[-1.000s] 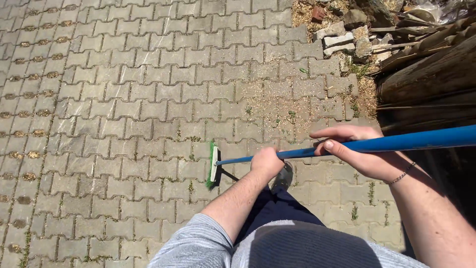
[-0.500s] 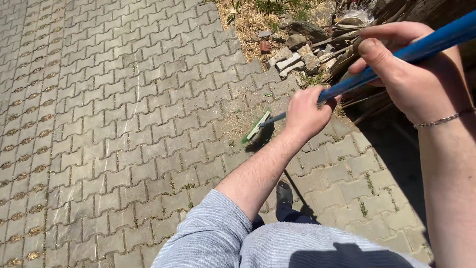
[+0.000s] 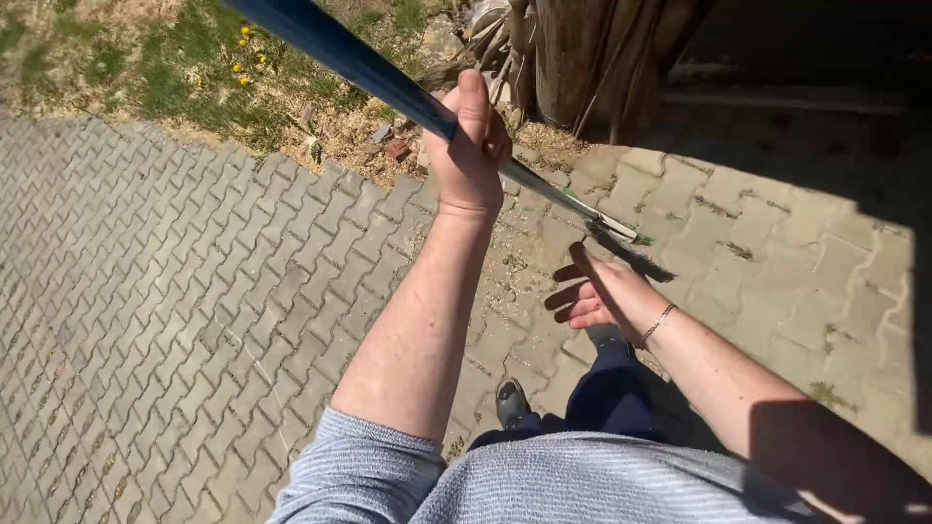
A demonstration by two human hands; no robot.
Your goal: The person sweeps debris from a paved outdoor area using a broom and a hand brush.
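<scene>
The left hand (image 3: 469, 146) has its fingers wrapped tight around the blue broom handle (image 3: 349, 60), which slants down to the green-bristled broom head (image 3: 614, 230) on the paving stones (image 3: 175, 320). The right hand (image 3: 594, 296) hangs free below the handle, fingers spread open, holding nothing.

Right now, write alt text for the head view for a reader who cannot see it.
A person's left hand grips a blue broom handle, its brush head on grey paving bricks. The right hand hangs open, off the handle, above grey shoes; grass borders the paving.
</scene>
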